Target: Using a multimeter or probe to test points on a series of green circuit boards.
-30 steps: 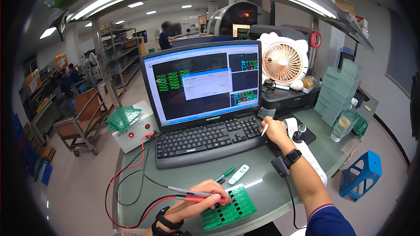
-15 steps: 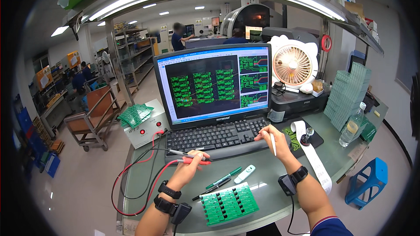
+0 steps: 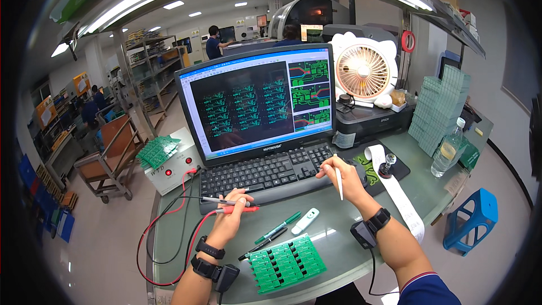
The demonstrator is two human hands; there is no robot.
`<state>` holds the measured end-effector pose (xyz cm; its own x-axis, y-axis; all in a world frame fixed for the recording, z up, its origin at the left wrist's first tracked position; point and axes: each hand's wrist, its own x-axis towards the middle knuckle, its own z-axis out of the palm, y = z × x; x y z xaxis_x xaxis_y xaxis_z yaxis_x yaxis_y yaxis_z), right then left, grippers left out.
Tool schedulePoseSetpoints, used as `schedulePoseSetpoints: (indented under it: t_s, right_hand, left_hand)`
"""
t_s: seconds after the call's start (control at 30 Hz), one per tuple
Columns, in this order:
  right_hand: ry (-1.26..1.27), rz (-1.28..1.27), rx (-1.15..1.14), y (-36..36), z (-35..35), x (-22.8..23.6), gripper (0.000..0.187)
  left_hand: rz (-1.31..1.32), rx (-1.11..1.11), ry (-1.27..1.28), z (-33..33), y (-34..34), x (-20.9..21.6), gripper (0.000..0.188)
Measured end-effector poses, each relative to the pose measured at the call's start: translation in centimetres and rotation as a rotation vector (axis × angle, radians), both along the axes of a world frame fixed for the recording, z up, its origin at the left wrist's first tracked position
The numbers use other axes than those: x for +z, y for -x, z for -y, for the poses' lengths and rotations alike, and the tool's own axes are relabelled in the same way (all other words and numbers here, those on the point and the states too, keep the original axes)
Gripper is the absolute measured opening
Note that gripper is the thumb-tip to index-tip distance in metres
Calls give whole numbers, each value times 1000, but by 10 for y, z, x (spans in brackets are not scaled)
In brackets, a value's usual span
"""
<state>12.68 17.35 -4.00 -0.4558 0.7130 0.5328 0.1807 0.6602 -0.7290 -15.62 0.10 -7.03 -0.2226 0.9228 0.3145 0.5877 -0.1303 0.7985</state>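
My left hand (image 3: 227, 223) is closed round two test probes in front of the keyboard (image 3: 254, 173): a red test probe (image 3: 241, 209) and a grey test probe (image 3: 217, 200), whose leads run to a white box. At the keyboard's right end, my right hand (image 3: 351, 182) grips a slim white pen-like tool (image 3: 339, 179), its narrow end pointing down. Between my forearms lies a green circuit board panel (image 3: 288, 266) with rows of black parts. Just beyond it are a green marker (image 3: 278, 227), a black pen (image 3: 270, 238) and a white-and-mint handheld stick (image 3: 305, 221).
A monitor (image 3: 257, 101) with board layouts stands behind the keyboard. Green boards (image 3: 158, 151) rest on the white box (image 3: 169, 170) at left. A paper strip (image 3: 398, 206), a lit fan (image 3: 364, 72), a bottle (image 3: 447, 149) and stacked panels (image 3: 437, 114) occupy the right side.
The layout on the monitor has turned from bright green to thinner, dimmer outlines, and its yellow lines are gone. The whole view has shifted slightly; both hands keep their holds.
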Motion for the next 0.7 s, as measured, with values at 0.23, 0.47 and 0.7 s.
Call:
schedulePoseSetpoints:
  t_s: [0.23, 0.47, 0.7]
  right_hand:
    - [75, -18, 68, 4, -5, -6, 18]
    - [199, 15, 431, 13, 42, 36, 21]
    - [-539, 485, 762, 47, 154, 61, 63]
  left_hand:
    - [-66, -59, 59, 1, 5, 3, 40]
    - [509, -39, 13, 37, 19, 33, 41]
    - [812, 27, -70, 74, 31, 29, 38]
